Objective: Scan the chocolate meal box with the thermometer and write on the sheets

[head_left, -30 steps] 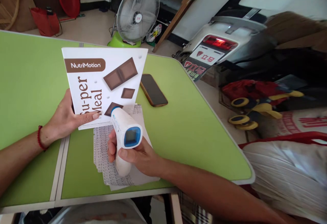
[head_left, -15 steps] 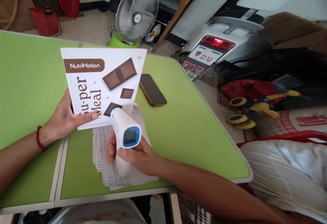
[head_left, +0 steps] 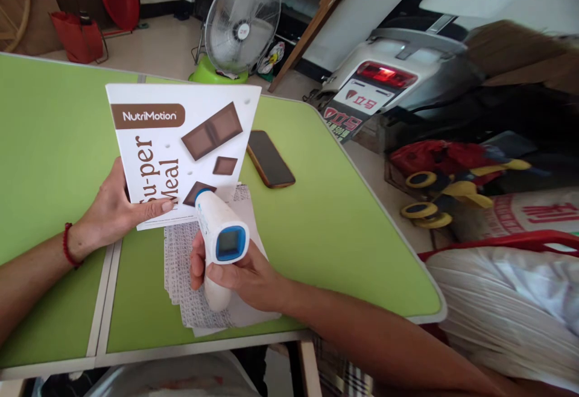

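Observation:
A white box (head_left: 205, 104) with chocolate pieces and "NutriMotion" printed on it is held upright by my left hand (head_left: 111, 207), whose thumb lies across its lower front. My right hand (head_left: 246, 276) is wrapped round the handle of a white and blue infrared thermometer (head_left: 221, 219). The thermometer's front end is close to the box's lower part; whether they touch I cannot tell. Its small screen faces me and looks grey, with no readable figures. Beneath my right hand lie papers (head_left: 185, 276) covered in writing, partly hidden by the hand and thermometer.
On the green folding table (head_left: 344, 252) a dark phone (head_left: 271, 158) lies beyond the papers. A metal fan (head_left: 243, 23) stands past the far edge. At right are a white scooter (head_left: 384, 77), a toy with yellow wheels (head_left: 425, 210) and a red chair (head_left: 520, 241) with white cloth.
The thermometer has tilted very slightly in my right hand, its screen end shifting a little to the left. The box and my left hand look almost the same.

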Demonstrator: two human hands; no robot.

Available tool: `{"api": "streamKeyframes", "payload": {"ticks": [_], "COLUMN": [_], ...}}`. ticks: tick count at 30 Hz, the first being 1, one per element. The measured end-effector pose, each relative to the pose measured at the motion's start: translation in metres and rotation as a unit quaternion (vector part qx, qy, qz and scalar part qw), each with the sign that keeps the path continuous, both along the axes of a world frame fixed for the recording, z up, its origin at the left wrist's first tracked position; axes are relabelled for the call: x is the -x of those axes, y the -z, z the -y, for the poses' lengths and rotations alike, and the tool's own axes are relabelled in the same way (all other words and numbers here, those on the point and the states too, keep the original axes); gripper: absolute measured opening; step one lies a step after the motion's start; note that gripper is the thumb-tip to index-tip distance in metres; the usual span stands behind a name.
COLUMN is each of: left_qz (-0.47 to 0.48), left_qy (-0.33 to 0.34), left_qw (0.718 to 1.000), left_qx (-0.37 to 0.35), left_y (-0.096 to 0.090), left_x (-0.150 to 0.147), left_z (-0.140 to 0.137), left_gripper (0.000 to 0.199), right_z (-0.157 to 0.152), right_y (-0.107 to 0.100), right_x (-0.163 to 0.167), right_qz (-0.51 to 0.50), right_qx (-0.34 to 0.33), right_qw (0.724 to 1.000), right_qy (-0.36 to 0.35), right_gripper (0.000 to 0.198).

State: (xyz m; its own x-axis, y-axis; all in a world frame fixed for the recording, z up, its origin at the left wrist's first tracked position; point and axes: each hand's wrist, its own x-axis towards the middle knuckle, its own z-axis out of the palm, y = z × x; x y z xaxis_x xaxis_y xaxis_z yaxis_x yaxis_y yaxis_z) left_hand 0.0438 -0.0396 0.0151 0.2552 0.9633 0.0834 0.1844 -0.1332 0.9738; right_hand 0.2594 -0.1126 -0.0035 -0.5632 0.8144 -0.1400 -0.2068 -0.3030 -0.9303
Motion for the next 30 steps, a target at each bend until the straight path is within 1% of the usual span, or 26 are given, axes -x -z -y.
{"api": "streamKeyframes", "payload": {"ticks": [14,17,20,22,24,25,28,30], "left_qz": [0.005,-0.009,-0.007,-0.007,-0.02,-0.028,-0.037,-0.029], "left_qy": [-0.007,-0.016,-0.015,-0.02,-0.037,-0.045,-0.056,-0.064], "left_qw": [1.0,1.0,0.999,0.996,0.992,0.99,0.986,0.985], "left_qx": [0.007,-0.007,-0.043,-0.083,-0.119,-0.129,-0.154,-0.155], "left_y": [0.0,-0.003,-0.007,-0.009,-0.009,-0.009,-0.006,-0.004], "left_x": [0.001,0.002,0.002,0.004,0.008,0.01,0.018,0.024], "left_z": [0.002,0.002,0.002,0.001,-0.001,-0.003,-0.01,-0.016], "left_gripper": [0.07,0.069,0.068,0.066,0.062,0.06,0.053,0.054], "right_z": [0.0,-0.001,-0.005,-0.012,-0.022,-0.028,-0.044,-0.054], "right_y": [0.001,-0.002,-0.01,-0.018,-0.025,-0.027,-0.026,-0.02], "right_x": [-0.001,-0.003,-0.014,-0.027,-0.044,-0.052,-0.077,-0.09], "right_qz": [-0.006,0.004,0.065,0.141,0.219,0.26,0.367,0.445], "right_qx": [0.0,-0.023,-0.069,-0.114,-0.168,-0.189,-0.23,-0.257], "right_qw": [1.0,1.0,0.994,0.979,0.951,0.935,0.89,0.846], "right_qy": [-0.01,0.006,0.05,0.09,0.137,0.147,0.141,0.141], "right_gripper": [0.036,0.034,0.032,0.031,0.031,0.032,0.039,0.043]}}
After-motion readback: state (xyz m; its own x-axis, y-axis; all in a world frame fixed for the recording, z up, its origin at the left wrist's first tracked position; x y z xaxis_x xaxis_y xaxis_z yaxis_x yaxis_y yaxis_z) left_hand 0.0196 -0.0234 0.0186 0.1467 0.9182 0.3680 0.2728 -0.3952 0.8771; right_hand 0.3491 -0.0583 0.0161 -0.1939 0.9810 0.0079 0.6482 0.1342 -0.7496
